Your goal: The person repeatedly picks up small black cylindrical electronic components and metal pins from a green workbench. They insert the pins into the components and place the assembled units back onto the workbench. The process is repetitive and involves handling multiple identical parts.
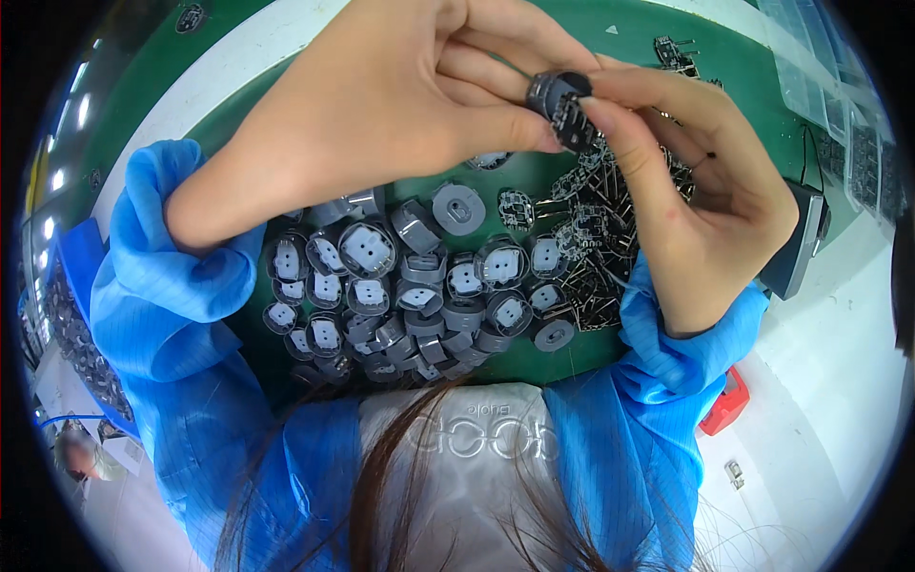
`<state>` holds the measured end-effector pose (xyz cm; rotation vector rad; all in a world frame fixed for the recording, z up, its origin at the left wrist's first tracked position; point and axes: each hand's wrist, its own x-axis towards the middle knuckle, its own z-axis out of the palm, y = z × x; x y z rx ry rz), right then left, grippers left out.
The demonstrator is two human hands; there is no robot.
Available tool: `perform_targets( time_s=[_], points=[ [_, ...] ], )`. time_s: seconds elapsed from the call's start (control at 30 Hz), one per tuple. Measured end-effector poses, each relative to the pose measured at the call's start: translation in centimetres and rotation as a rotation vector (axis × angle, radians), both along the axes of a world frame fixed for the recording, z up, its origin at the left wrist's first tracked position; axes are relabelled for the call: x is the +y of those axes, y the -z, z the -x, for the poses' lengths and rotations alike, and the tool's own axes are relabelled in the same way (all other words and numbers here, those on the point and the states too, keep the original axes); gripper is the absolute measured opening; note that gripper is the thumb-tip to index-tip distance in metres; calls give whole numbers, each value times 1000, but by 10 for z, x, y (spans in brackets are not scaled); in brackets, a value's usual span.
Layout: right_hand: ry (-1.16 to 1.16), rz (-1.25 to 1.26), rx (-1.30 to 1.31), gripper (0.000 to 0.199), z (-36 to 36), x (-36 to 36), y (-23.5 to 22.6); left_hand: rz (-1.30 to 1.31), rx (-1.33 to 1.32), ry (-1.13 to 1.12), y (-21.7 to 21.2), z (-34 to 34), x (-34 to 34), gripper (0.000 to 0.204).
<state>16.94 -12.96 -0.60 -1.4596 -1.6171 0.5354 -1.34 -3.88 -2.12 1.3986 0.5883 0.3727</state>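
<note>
Round dark housing (pixel 562 105) with a small circuit board pressed on its face is held up between both hands, above the green mat (pixel 753 105) of the counter. Left hand (pixel 381 105) comes from the left side, its thumb and bent fingers closed on the left rim of the housing. Right hand (pixel 696 191) comes from the right, with the index finger and thumb pinched on the board side of the same piece, so both grips are clamped on this 1 part. Both forearms wear blue sleeves (pixel 152 286).

Below the hands, on the mat, lies a heap of grey round caps (pixel 410 286); many show a white square inside, others lie on their side. Just to the right of this heap is a tangled pile of small dark circuit boards with thin metal pins (pixel 596 248). One more board (pixel 675 52) lies apart near the upper edge of the mat. A dark grey box (pixel 796 243) stands at the right border of the mat, partly behind the right hand. A small red object (pixel 726 402) lies on the white counter (pixel 839 381), near the right elbow.
</note>
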Motion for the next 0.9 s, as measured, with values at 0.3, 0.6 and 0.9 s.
perform_targets(
  time_s=[0.3, 0.6, 0.9],
  points=[
    [-44, -282, -328, 20, 0, 2, 7, -91, 30, 11, 1, 2, -4, 37],
    [-79, -371, -271, 24, 1, 8, 19, 30, -57, -1, 8, 7, 5, 31],
    [-64, 135, 140, 26, 12, -3, 13, -47, -100, -41, -15, 5, 3, 30]
  ],
)
